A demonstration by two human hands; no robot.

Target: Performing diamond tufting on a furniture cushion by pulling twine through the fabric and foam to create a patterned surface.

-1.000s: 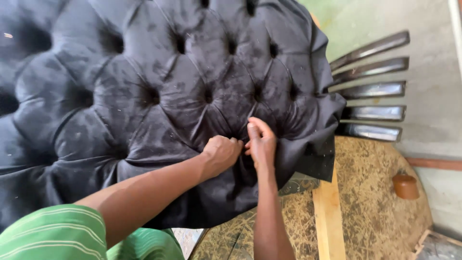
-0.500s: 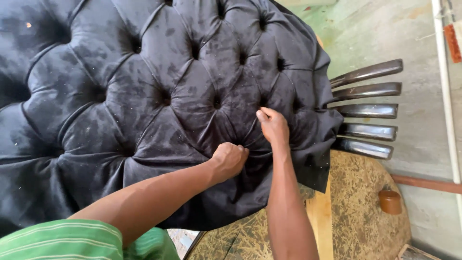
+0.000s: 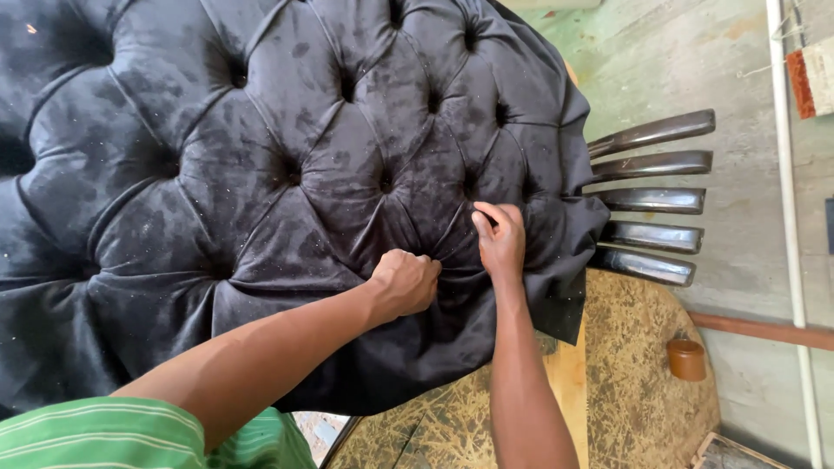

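The black, button-tufted velvet upholstery cover [image 3: 287, 182] fills most of your view, draped over a straw-like fibre padding [image 3: 625, 365] that shows bare at its lower right edge. Your left hand [image 3: 407, 282] is closed into a fist on the cover's lower middle, bunching a fold of the fabric. Just to the right of it, your right hand [image 3: 501, 239] lies on the same cover, fingers pressed together and pushing into a pleat. Right of the cover, five dark polished wooden slats [image 3: 651, 200] fan out. Below those slats a small brown cylindrical pot [image 3: 686, 359] sits beside the padding.
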